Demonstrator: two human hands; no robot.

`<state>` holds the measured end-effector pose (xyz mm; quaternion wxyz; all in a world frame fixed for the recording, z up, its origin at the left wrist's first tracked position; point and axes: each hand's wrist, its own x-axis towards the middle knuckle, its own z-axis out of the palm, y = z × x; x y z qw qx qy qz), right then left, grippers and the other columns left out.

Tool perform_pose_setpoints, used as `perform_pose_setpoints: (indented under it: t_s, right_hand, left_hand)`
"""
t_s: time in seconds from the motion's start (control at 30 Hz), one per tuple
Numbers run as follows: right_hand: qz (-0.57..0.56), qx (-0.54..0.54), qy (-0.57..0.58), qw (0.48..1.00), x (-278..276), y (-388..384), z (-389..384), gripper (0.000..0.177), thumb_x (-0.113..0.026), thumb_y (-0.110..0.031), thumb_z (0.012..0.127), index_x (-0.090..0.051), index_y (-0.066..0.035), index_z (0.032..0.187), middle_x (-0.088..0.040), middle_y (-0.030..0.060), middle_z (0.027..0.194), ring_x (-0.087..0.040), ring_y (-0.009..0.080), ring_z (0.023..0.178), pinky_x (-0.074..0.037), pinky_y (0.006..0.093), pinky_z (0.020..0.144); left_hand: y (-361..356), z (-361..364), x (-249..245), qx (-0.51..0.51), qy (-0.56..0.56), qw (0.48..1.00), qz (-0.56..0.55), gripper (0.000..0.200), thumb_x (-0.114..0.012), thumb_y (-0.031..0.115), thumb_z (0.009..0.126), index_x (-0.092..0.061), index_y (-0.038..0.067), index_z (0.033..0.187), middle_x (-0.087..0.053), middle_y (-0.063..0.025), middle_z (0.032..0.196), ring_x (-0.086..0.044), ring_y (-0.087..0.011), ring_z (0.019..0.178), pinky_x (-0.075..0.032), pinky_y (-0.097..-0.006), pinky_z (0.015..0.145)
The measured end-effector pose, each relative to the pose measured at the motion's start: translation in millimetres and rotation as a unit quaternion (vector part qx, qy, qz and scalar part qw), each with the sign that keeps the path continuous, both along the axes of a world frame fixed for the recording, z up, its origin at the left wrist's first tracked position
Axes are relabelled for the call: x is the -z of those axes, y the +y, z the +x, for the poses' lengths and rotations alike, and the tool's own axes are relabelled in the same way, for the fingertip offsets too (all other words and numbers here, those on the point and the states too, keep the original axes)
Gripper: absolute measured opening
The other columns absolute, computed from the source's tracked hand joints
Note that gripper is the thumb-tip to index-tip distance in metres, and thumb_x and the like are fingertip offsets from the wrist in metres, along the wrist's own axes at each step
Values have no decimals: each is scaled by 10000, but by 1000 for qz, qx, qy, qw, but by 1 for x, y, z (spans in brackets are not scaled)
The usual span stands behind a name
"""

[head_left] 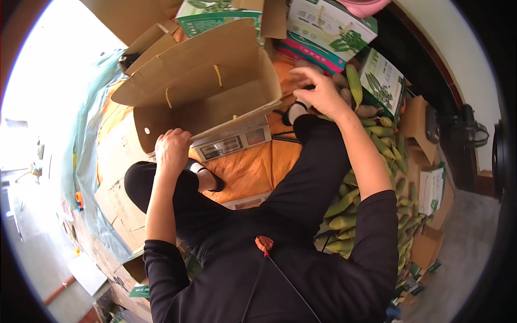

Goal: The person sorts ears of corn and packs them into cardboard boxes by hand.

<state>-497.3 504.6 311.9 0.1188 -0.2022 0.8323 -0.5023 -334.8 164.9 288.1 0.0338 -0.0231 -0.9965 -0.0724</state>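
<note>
An open cardboard box (202, 102) with yellow cord handles stands in front of me, its brown inside bare. My left hand (172, 149) is closed over the box's near left corner, fingers curled on the rim. To the right of the box, my right hand (321, 92) is raised with fingers apart and holds nothing that I can see; its fingertips are slightly blurred. Just beyond and beside it lie brown, root-like vegetables (344, 96) and a long green ear, seemingly corn in its husk (354, 85).
A heap of green husked ears (344, 220) lies along my right side. Printed gift boxes (328, 32) stand at the back, another printed box (383, 81) at right. An orange sheet (274, 167) covers the floor; a black fan (469, 129) stands far right.
</note>
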Motion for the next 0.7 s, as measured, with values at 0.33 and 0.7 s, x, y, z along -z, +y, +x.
perform_pose_setpoints:
  t_s: [0.33,0.7]
  right_hand:
    - [44,292,-45,954,117,199,93,291,-668,-60,776,-610,-33,1060,-628,62,877,-591,147,791,-489,293,728]
    - [275,264,-285,880,284,230,303,296,-651,-148,759,-645,-70,1044,-644,179,918,-605,329,872,-488,401,763]
  left_hand:
    - [-24,-24,61,46,-58,997,26,168,-654,74,702,-629,50,867,-593,-121,815,-581,-316,866,-469,-410,738]
    - [-5,-27,55,51,-34,997,45,116,-657,65,694,-618,38,801,-581,-122,789,-570,-316,804,-450,-400,709]
